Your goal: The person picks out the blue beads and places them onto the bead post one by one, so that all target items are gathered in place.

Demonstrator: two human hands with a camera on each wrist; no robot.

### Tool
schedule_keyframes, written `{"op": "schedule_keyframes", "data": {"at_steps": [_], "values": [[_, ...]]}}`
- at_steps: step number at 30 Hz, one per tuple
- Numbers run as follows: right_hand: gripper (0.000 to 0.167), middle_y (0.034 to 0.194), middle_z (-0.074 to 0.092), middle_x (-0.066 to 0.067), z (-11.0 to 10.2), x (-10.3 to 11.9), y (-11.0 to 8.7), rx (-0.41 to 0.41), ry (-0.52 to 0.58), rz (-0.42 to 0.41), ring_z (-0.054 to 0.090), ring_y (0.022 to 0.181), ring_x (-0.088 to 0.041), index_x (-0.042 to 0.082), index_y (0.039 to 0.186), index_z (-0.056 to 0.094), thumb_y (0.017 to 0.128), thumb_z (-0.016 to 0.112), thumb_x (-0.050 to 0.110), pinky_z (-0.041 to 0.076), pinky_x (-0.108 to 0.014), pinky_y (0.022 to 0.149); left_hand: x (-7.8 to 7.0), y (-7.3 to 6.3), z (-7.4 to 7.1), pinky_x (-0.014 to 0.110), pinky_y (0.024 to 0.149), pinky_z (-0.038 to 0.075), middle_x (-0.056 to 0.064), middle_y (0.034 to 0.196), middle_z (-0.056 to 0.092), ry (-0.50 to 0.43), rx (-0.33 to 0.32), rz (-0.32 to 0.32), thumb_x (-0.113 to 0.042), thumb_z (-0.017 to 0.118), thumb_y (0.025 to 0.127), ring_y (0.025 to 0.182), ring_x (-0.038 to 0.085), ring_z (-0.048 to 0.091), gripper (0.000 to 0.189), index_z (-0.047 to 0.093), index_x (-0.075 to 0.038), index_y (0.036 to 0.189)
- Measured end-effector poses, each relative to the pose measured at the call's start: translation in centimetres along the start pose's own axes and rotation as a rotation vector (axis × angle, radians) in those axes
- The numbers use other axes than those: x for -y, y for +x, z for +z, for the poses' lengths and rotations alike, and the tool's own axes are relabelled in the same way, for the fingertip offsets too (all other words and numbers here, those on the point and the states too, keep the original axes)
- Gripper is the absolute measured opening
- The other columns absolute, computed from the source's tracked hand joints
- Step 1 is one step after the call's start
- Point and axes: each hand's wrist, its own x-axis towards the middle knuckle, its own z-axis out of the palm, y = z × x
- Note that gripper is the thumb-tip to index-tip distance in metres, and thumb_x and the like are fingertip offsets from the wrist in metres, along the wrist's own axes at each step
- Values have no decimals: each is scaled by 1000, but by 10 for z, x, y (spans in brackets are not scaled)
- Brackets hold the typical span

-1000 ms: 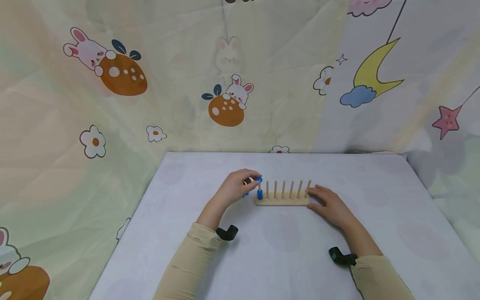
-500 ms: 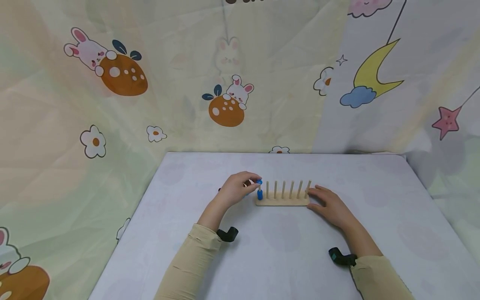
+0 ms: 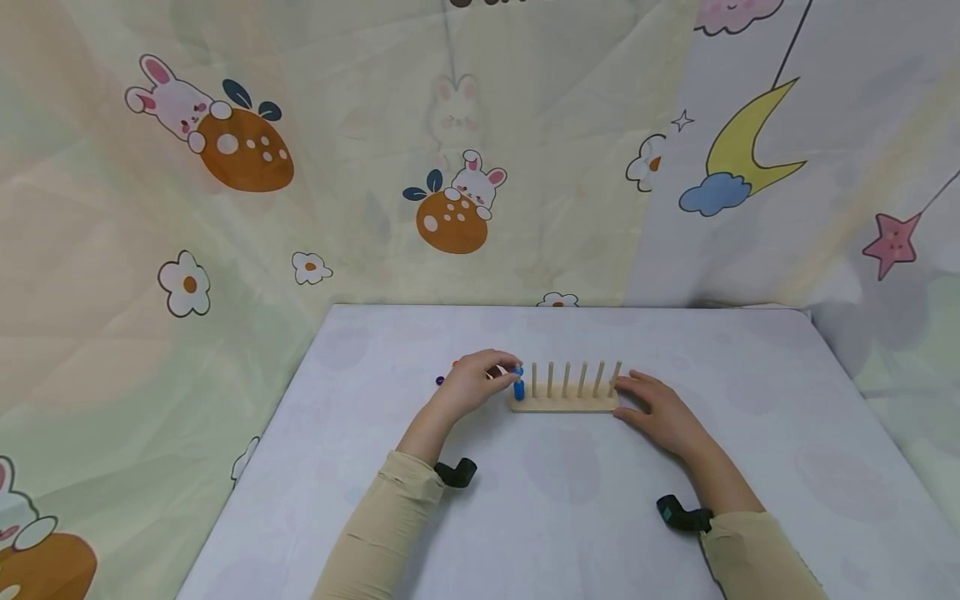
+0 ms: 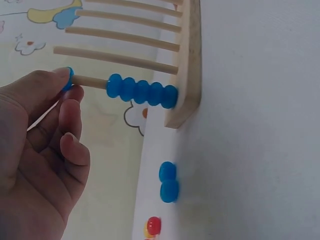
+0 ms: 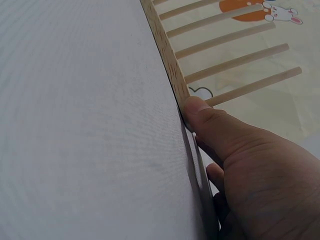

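A wooden peg rack (image 3: 566,404) with a row of upright pegs stands on the table. On its leftmost peg, several blue beads (image 4: 142,91) are stacked at the base. My left hand (image 3: 472,385) pinches another blue bead (image 4: 69,80) between thumb and index finger, at the tip of that same peg. A length of bare peg shows between this bead and the stack. My right hand (image 3: 660,410) holds the rack's right end, its thumb (image 5: 196,107) pressed on the front corner. The other right fingers are partly hidden behind the rack.
Two loose blue beads (image 4: 168,181) lie beside the rack's left end. Farther left are a red bead (image 4: 154,225), a partly hidden yellow one, and a dark purple bead (image 3: 440,381). A printed cloth (image 3: 337,167) hangs behind the table (image 3: 570,500).
My left hand has lowered slightly, and its blue bead now sits a little lower at the peg's tip. Small beads behind that hand have come into sight. The right hand stays put.
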Motion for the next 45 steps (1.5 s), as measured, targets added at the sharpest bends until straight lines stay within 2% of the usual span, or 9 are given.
{"op": "schedule_keyframes", "data": {"at_steps": [5, 12, 29, 38, 45], "values": [[60, 152, 39, -26, 1, 0, 0, 2, -1, 2, 31, 141, -49, 12, 139, 55, 89, 71, 40, 26, -68, 110, 7, 0, 7, 25, 75, 51, -11, 113, 67, -22, 18, -25, -37, 68, 94, 93, 8, 61, 23, 69, -28, 115], [61, 152, 39, -26, 1, 1, 0, 5, -4, 2, 31, 141, -50, 12, 139, 54, 90, 71, 42, 25, -69, 109, 15, -1, 13, 26, 78, 51, -10, 118, 66, -30, 10, -22, -34, 69, 93, 93, 8, 61, 25, 69, -28, 117], [58, 153, 38, -25, -1, 0, -1, 19, 14, 4, 30, 142, -49, 12, 140, 54, 91, 70, 38, 25, -67, 110, 16, -2, 15, 26, 77, 51, -9, 115, 67, -33, 33, -53, -33, 69, 93, 92, 9, 61, 29, 68, -27, 122], [59, 154, 37, -24, -1, 0, 0, 21, 23, 5, 29, 142, -48, 13, 140, 54, 92, 69, 42, 25, -68, 110, 28, -10, 14, 28, 81, 51, -11, 116, 66, -16, -9, -64, -35, 67, 94, 96, 8, 61, 32, 67, -31, 126], [60, 154, 35, -25, -2, 1, 0, 30, 25, 10, 29, 142, -50, 12, 141, 53, 92, 68, 44, 25, -68, 109, 45, -22, 8, 32, 79, 51, -13, 115, 66, -44, -69, -146, -37, 68, 94, 93, 9, 61, 33, 67, -28, 125]]}}
